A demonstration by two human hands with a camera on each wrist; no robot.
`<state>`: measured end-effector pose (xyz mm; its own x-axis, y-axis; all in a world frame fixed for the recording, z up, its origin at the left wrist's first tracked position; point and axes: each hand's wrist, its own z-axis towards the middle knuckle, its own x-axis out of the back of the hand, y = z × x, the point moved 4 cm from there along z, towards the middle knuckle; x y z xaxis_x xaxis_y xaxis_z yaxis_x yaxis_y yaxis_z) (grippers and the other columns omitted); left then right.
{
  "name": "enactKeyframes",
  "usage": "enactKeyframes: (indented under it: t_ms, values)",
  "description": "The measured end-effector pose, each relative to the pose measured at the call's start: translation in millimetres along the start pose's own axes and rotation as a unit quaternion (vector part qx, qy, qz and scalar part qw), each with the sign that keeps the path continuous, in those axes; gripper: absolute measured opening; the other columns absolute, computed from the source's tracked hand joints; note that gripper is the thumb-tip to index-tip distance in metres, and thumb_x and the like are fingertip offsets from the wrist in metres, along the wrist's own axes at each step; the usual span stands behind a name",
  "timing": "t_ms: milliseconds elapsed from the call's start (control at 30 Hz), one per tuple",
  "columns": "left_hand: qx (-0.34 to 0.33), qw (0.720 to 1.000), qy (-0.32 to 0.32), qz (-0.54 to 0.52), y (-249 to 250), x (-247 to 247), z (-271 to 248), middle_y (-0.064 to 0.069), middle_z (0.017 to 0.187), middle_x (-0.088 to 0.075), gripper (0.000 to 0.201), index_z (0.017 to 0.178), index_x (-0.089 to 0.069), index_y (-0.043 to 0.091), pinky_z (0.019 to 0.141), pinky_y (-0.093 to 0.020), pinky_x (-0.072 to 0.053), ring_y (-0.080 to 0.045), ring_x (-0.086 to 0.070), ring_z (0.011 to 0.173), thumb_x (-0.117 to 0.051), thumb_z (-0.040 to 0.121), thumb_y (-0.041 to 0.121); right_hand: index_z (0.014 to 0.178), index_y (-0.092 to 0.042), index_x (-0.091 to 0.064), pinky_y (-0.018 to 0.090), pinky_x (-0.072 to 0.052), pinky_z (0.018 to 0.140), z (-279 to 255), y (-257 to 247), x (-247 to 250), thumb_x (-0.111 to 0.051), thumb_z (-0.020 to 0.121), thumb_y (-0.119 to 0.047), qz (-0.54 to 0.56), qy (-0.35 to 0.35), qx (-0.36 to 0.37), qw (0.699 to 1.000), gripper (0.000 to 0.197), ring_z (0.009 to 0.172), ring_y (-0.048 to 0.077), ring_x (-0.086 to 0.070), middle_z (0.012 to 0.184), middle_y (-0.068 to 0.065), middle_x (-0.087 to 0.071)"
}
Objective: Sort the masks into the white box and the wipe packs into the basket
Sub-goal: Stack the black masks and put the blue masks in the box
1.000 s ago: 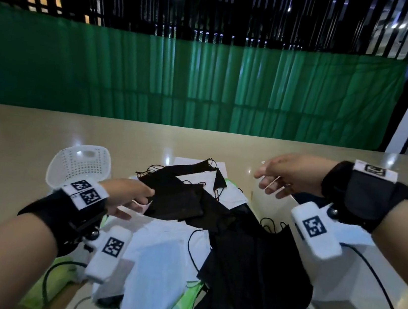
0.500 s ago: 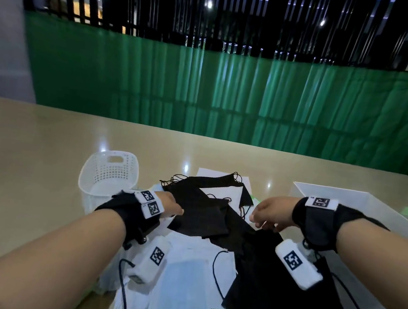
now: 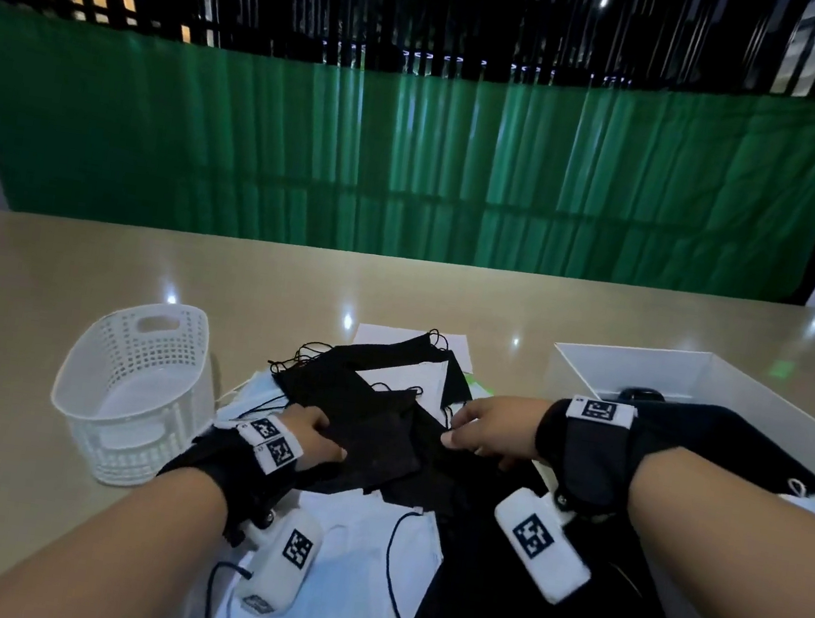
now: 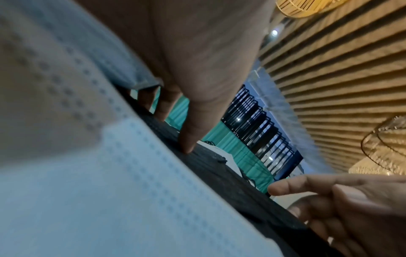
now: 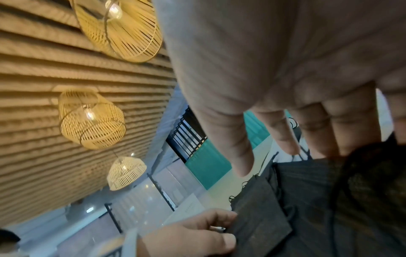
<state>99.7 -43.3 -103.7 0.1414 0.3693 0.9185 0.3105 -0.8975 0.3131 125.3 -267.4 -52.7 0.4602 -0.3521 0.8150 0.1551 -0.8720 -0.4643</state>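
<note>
Left hand (image 3: 311, 433) pinches the edge of a black mask (image 3: 378, 439) on the pile mid-desk (image 3: 34, 291), thumb on top. Right hand (image 3: 493, 431) lies on the black masks just beside it, fingers straight, gripping nothing. Basket (image 3: 125, 391) stands left of the pile; white box (image 3: 697, 378) to the right, dark masks inside.

surface: beige table (image 3: 64, 263) | left: white basket (image 3: 135, 392) | centre: mask pile (image 3: 380, 424) | right: white box (image 3: 686, 376)
</note>
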Motion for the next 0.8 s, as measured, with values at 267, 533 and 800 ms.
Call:
enactKeyframes:
  t_ms: [267,533,800]
  values:
    - [-0.057,0.996,0.051,-0.043,5,14,-5,0.002,0.090,-0.062,0.015,0.077,-0.049,0.030,0.087,-0.029,-0.047,-0.019,-0.060,0.090,-0.062,0.082,0.035,0.114,-0.006,-0.061,0.026,-0.048,0.061,3,-1,10,-0.065,0.087,-0.026,0.026,-0.046,0.008,0.999,0.034,0.066,0.016,-0.059,0.083,0.003,-0.063]
    - [-0.172,0.918,0.107,-0.341,16,65,-42,-0.010,0.083,-0.065,0.008,0.086,-0.052,0.020,0.071,-0.036,-0.051,-0.026,-0.062,0.075,-0.054,0.094,0.017,0.129,-0.019,-0.054,0.027,-0.042,0.092,14,-4,0,-0.058,0.087,-0.044,-0.283,-0.010,0.052,0.958,0.048,0.107,0.020,-0.058,0.120,0.001,-0.062]
    - [-0.077,0.708,0.050,-0.700,-6,14,-31,-0.007,0.115,-0.064,0.023,0.119,-0.051,0.018,0.075,-0.039,-0.055,-0.023,-0.063,0.101,-0.036,0.102,0.019,0.091,-0.018,-0.063,0.014,-0.037,0.047,23,5,4,-0.066,0.086,-0.026,-0.117,0.008,0.034,0.993,0.010,0.052,0.005,-0.044,0.064,-0.008,-0.051]
